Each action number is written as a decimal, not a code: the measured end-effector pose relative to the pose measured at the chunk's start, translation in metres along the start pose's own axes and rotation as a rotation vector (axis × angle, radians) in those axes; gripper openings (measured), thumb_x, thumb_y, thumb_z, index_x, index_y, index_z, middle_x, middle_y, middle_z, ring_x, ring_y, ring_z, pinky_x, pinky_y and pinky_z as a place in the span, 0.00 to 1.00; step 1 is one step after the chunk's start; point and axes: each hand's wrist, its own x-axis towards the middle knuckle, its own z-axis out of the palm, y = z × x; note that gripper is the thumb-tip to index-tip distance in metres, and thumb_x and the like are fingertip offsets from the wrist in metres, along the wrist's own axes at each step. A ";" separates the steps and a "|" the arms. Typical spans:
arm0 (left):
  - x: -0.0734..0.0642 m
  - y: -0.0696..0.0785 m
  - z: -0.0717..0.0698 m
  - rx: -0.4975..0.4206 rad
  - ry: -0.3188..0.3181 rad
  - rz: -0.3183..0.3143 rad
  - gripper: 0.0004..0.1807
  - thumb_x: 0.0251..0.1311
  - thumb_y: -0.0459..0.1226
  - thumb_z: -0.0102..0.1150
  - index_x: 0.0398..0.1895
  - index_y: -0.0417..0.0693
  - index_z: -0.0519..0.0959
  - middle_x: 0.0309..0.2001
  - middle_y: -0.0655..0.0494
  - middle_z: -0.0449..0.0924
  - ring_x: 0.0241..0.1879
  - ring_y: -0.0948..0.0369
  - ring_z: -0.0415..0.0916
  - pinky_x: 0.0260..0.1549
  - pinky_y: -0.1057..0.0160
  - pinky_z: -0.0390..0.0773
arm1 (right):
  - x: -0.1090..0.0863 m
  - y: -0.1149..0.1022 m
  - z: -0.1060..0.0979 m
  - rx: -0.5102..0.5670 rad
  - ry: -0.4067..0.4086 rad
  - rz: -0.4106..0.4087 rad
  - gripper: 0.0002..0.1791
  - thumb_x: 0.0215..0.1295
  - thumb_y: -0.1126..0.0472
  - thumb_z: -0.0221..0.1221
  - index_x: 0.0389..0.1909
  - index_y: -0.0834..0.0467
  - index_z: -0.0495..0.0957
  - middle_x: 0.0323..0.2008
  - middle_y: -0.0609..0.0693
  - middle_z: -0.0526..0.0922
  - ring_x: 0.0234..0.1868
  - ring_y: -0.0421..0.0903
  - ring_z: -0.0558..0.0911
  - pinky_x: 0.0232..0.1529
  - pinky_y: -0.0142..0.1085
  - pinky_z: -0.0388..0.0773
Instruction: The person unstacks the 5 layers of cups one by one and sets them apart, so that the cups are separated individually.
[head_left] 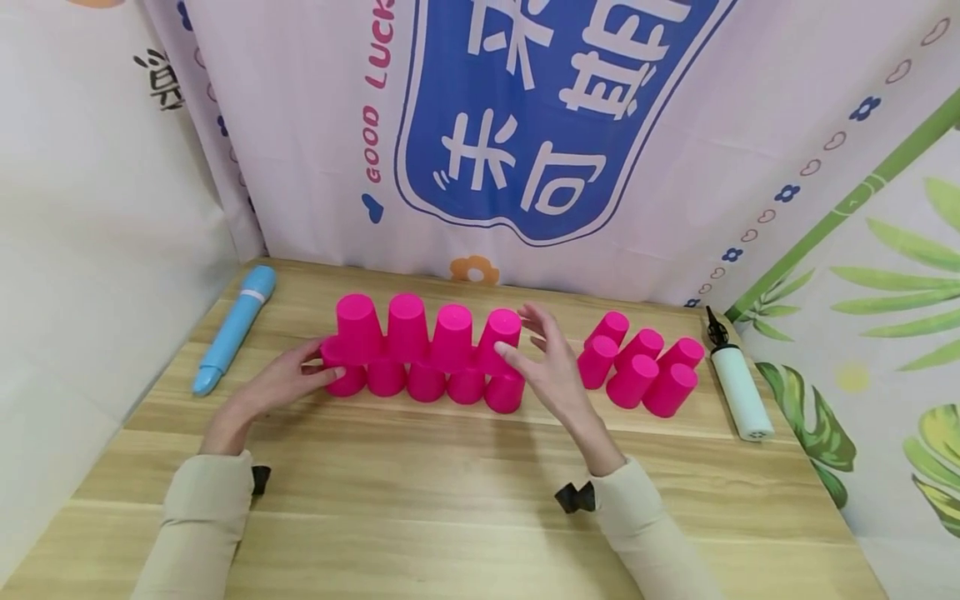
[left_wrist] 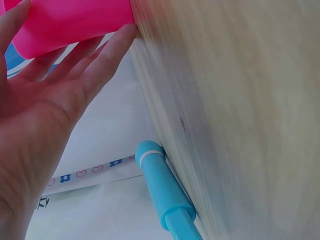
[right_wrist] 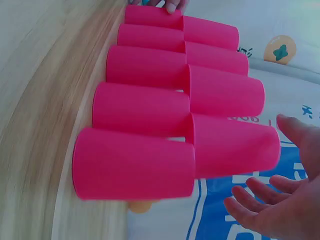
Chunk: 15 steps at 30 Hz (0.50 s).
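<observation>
- Your left hand pinches the left bottom cup.
- Your right hand is loose, just beside the right top cup.
- Five pink cups stand on the table; four more sit on top.
- Behind them hangs a cloth.

Hot-pink cups stand between the left hand and the right hand, with more pink cups right of the right hand. Left of the left hand is a light-blue tube banded in white; farther right of the right hand, a mint pump tipped in black. Below both hands the table is tan with streaky grain, and the pale cloth ahead bears a blue panel lettered white.
</observation>
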 end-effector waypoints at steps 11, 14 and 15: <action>0.002 0.000 0.002 0.007 -0.001 -0.003 0.37 0.66 0.46 0.57 0.72 0.38 0.57 0.66 0.36 0.63 0.62 0.37 0.64 0.57 0.40 0.70 | 0.005 0.017 0.017 -0.017 0.028 0.007 0.39 0.58 0.55 0.68 0.68 0.54 0.62 0.58 0.51 0.73 0.58 0.51 0.73 0.60 0.50 0.72; 0.002 0.000 0.001 0.007 0.001 -0.011 0.38 0.66 0.47 0.57 0.72 0.38 0.57 0.66 0.36 0.63 0.62 0.37 0.64 0.57 0.40 0.70 | 0.006 0.017 0.020 -0.023 0.037 0.008 0.38 0.58 0.57 0.68 0.68 0.54 0.62 0.58 0.51 0.73 0.57 0.51 0.74 0.58 0.48 0.75; 0.001 0.000 0.001 0.007 0.002 -0.014 0.38 0.66 0.48 0.57 0.72 0.38 0.57 0.66 0.36 0.63 0.62 0.37 0.64 0.57 0.40 0.70 | 0.006 0.018 0.020 -0.027 0.038 0.011 0.37 0.58 0.58 0.68 0.68 0.54 0.63 0.58 0.51 0.73 0.56 0.51 0.75 0.57 0.47 0.76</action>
